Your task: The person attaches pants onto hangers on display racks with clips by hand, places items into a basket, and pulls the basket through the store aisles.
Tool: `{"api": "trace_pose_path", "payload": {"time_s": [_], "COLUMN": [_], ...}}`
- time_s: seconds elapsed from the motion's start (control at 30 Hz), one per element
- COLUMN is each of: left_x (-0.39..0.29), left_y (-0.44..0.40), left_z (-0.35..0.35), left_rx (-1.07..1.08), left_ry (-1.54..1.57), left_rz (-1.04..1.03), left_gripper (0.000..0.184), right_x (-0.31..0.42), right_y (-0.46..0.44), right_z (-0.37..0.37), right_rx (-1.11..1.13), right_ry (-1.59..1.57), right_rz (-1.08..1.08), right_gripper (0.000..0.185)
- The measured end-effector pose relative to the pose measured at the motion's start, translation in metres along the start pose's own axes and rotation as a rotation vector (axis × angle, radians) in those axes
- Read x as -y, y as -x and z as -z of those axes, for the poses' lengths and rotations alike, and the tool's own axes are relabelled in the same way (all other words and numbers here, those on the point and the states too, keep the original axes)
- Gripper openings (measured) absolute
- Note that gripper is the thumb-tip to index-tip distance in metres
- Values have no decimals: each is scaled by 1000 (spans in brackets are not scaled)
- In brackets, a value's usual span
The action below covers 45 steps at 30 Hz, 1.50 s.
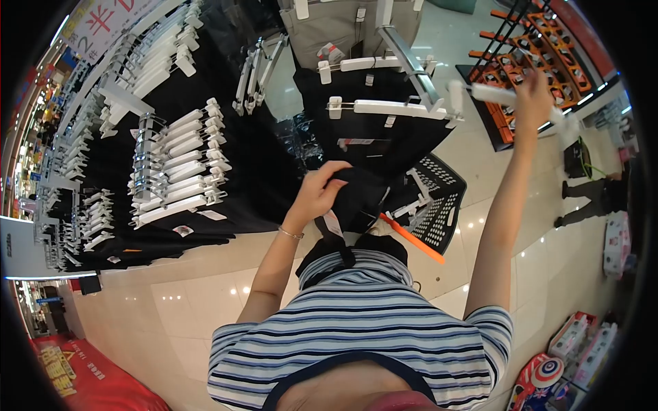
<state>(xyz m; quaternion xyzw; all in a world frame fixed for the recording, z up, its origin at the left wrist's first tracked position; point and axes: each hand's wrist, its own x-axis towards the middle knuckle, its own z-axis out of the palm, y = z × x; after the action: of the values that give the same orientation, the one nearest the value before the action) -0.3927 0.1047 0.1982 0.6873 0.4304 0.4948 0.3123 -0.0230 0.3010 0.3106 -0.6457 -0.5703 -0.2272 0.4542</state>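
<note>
Black garment [358, 198] is held before the torso, pinched between thumb and fingers in the grip of the left hand [319, 195]. White hanger [493, 94], partly blurred, is clasped in the grip of the right hand [534, 103], well apart. Perforated black basket [447, 198] is seen beyond the garment.

Sign [103, 27] top L: red "半", plus "2" & "件"; red sheet's [92, 383] yellow txt unclear.

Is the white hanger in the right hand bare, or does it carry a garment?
Bare, as far as the blur allows: the right hand holds the hanger, and no garment shows on it.
</note>
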Motion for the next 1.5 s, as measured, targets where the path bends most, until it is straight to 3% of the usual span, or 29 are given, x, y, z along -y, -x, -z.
{"api": "trace_pose_path", "payload": {"time_s": [0.07,0.1,0.17,0.2,0.23,0.27,0.4,0.6,0.73,0.8,0.87,0.93,1.07,1.13,1.17,1.2,1.33,1.5], "left_x": [7,6,9,10,10,11,15,37,32,24,24,23,33,33,28,26,20,17], "left_y": [-8,-12,-17,-18,-18,-16,2,42,51,49,47,42,39,34,29,26,23,20], "left_z": [-17,-25,-41,-46,-51,-55,-52,-34,-33,-30,-31,-31,-30,-30,-30,-31,-33,-28], "left_rx": [74,104,140,127,113,99,-25,-228,-375,-400,-469,-544,-630,-629,-620,-613,-596,-564], "left_ry": [33,49,89,104,119,133,87,-9,13,-80,-72,-86,75,76,72,68,-54,-184], "left_rz": [-12,-6,-12,-11,-9,-6,83,262,253,266,254,229,243,241,233,226,271,302], "left_gripper": [24,25,26,26,26,26,27,26,23,22,21,21,21,21,21,21,20,21], "right_x": [2,-9,-41,-4,2,17,60,110,97,96,97,98,121,130,139,154,178,178], "right_y": [12,20,43,56,75,88,127,140,152,158,157,161,197,202,190,178,162,169], "right_z": [44,52,55,73,63,61,11,-24,-50,-55,-52,-45,-7,3,5,5,-21,-47], "right_rx": [-34,-105,176,335,361,471,542,266,305,334,402,355,-68,75,323,514,664,875], "right_ry": [-1,-50,-538,-701,-731,-806,-842,-657,-760,-744,-875,-704,-512,-797,-943,-1009,-852,-821], "right_rz": [-262,-199,-304,-512,-422,-461,-498,-232,-156,-71,-125,-89,-3,312,451,495,614,636], "right_gripper": [23,20,19,22,24,23,22,9,5,9,19,14,28,30,30,32,38,30]}}
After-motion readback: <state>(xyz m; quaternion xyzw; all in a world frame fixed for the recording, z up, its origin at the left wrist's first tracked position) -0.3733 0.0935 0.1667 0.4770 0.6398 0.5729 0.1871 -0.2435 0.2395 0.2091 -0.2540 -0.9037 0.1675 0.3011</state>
